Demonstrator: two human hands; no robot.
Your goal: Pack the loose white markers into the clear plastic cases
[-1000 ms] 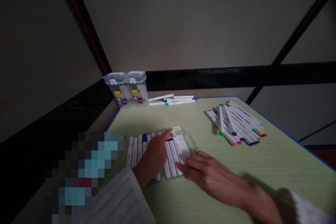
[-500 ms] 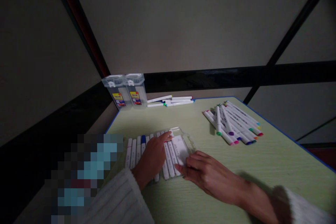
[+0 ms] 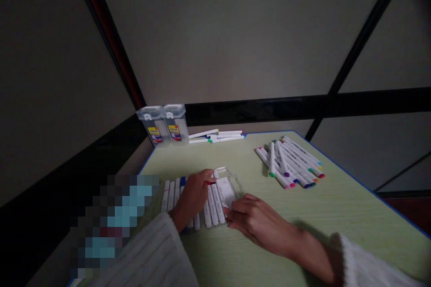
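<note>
Right hand (image 3: 259,222): fingers curled in, looks like it's pinching the right edge of the clear tray (image 3: 222,171), beside the white card (image 3: 225,192). Left hand (image 3: 193,195): palm down over the row of markers (image 3: 214,204), thumb and finger near the tray's top end; grip hidden, can't tell if it's pinching one. Tray lies flat on the table (image 3: 340,208) in front of the person. Step in hand, my read: seating markers while steadying the tray. Next move calls for right hand anchoring, left pressing lightly, neighbours kept aligned. Loose marker pile (image 3: 296,166) sits right, well apart; clear boxes (image 3: 175,128) back left.
</note>
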